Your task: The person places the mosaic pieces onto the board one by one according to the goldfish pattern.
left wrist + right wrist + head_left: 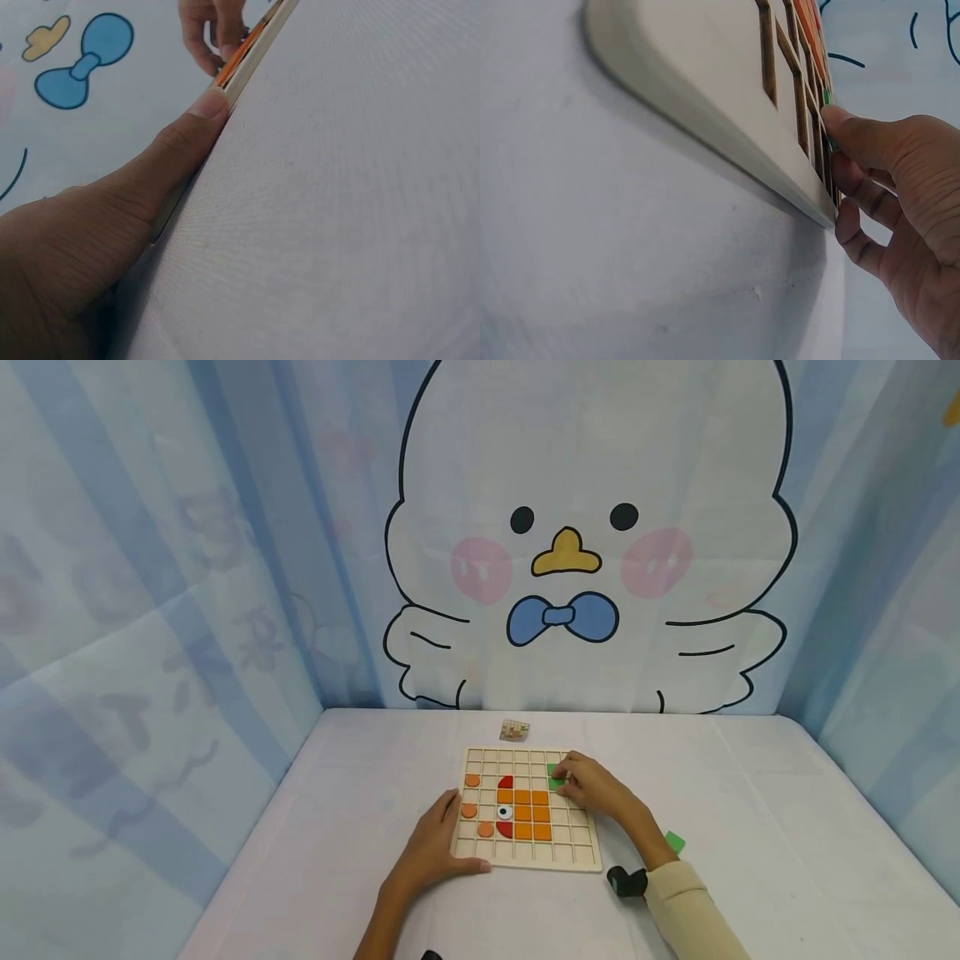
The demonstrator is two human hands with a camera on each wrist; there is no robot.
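Observation:
A pale wooden grid board (577, 856) lies on the white table. My left hand (432, 843) holds its near left corner, fingers along the left side and thumb on the front edge; the left wrist view shows that thumb (176, 146) on the rim. Over the board's far right part, my right hand (592, 783) pinches a green tile (556, 783), partly covered by the fingers. The right wrist view shows the thumb (862, 135) against green at the grid. Orange square tiles (532, 814), red quarter-round pieces (505, 831) and a white eye piece (504, 812) fill several middle cells.
Orange discs (486, 830) sit in cells on the board's left side. Another green tile (675, 842) lies on the table beside the right forearm. A small patterned piece (514, 731) lies behind the board. Printed curtains (225, 568) stand around the table.

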